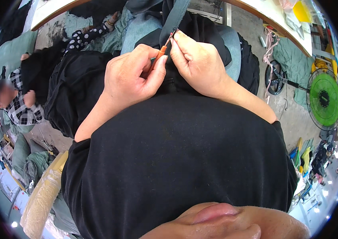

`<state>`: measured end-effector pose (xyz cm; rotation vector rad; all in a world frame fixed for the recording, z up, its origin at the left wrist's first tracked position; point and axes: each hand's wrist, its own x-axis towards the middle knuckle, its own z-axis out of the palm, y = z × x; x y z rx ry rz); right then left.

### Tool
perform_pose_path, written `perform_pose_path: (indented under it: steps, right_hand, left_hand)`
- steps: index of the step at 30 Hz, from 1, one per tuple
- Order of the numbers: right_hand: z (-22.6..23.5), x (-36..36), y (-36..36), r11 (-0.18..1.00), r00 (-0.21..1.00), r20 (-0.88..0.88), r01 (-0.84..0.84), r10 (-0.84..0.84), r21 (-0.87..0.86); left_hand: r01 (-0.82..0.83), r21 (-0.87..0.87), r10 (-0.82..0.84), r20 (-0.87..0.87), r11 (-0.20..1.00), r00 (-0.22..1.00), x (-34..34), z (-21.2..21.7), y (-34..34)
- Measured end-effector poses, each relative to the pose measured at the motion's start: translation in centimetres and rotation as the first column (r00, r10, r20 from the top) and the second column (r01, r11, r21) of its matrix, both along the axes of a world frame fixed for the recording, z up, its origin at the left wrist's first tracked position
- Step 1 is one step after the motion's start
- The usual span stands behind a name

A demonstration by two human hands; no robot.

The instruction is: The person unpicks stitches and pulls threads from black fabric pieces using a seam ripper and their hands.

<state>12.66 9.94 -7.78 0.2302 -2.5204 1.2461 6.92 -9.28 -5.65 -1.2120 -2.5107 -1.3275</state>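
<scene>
My left hand (pixel 131 72) is closed round the orange handle of a seam ripper (pixel 162 51), its thin metal shaft slanting up and to the right. The tip meets the edge of a dark grey-green fabric strip (pixel 174 20), where my right hand (pixel 201 59) pinches the cloth between thumb and fingers. The fingertips of both hands are close together, just apart. Black cloth (pixel 213 34) lies bunched over my lap beneath and beyond the hands. The exact stitch or thread at the tip is too small to make out.
White table edges (pixel 55 10) run across the far left and far right. On the left, a person (pixel 17 95) in a checked shirt handles black cloth. A green fan (pixel 324 98) stands at right, near a black wheel (pixel 276 77). A plastic-wrapped roll (pixel 43 199) leans at lower left.
</scene>
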Motion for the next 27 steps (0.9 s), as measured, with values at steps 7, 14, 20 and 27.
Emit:
perform_pose_path:
  steps: [7, 14, 20, 27]
  right_hand:
    - [0.2, 0.2, 0.0, 0.994, 1.000, 0.029, 0.003, -0.006, 0.106]
    - [1.1, -0.7, 1.1, 0.959, 0.994, -0.056, -0.074, 0.092, 0.272]
    - [2.0, -1.3, 1.1, 0.937, 0.988, -0.084, -0.097, 0.132, 0.336]
    - [2.2, -1.2, 1.1, 0.926, 0.988, -0.088, -0.088, 0.129, 0.366]
  left_hand:
    - [-0.025, -0.033, 0.024, -0.038, 0.999, 0.999, -0.1, 0.2, 0.5]
    - [-0.027, -0.089, 0.007, -0.217, 0.996, 0.976, -1.0, 2.0, 1.2]
    - [-0.063, -0.185, 0.019, -0.230, 0.981, 0.973, -2.0, 3.9, 1.6]
    - [-0.067, -0.223, 0.016, -0.225, 0.973, 0.974, -3.3, 4.9, 2.6]
